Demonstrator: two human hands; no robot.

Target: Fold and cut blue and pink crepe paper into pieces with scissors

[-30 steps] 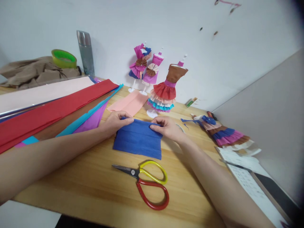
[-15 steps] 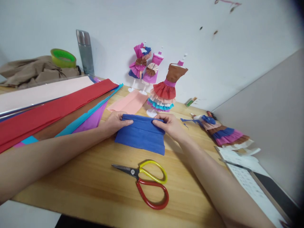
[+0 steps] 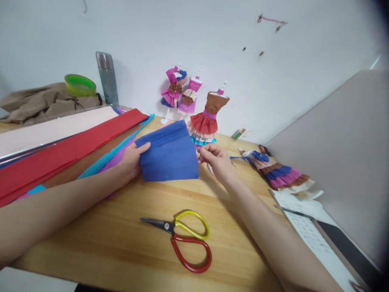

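A folded piece of blue crepe paper [image 3: 168, 156] stands tilted up off the wooden table [image 3: 121, 243]. My left hand [image 3: 133, 158] grips its left edge, thumb on the front. My right hand [image 3: 214, 160] pinches its right edge with curled fingers. Scissors with one yellow and one red handle [image 3: 182, 239] lie on the table in front of the paper, blades pointing left.
Long sheets of red [image 3: 67, 142], pale pink, brown, cyan and purple paper lie at the left. Paper dresses on small stands [image 3: 209, 117] line the wall, another dress [image 3: 279, 172] lies at the right. A metal flask [image 3: 106, 77], green tape roll [image 3: 79, 84] and beige cloth sit behind.
The blue paper lay flat under both hands; now both hands have lifted its far edge so it stands up facing me. The view has tilted slightly downward.
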